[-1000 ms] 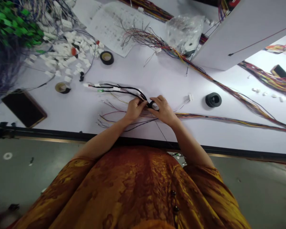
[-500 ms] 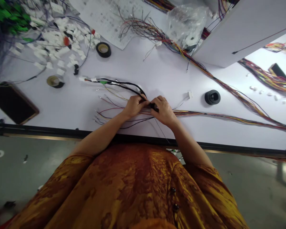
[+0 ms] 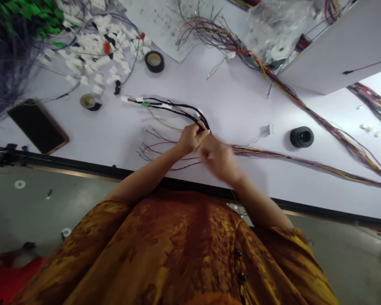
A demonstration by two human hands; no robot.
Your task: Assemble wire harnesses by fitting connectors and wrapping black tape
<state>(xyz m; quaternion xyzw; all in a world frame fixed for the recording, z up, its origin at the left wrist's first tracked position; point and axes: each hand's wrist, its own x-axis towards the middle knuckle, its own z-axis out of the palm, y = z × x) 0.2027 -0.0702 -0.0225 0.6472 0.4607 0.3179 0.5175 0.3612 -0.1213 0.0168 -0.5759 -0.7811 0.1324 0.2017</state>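
- Your left hand pinched the black wire harness at its bend, fingers closed, apparently to steady it.
- Your right hand was blurred just beside it; I cannot tell if its fingers were open.
- The harness lay on the white workbench, with thin coloured wires fanned beside your left wrist.

The blouse is mottled orange and gold; the black wires carry a green band, and the loom runs red, yellow and blue.
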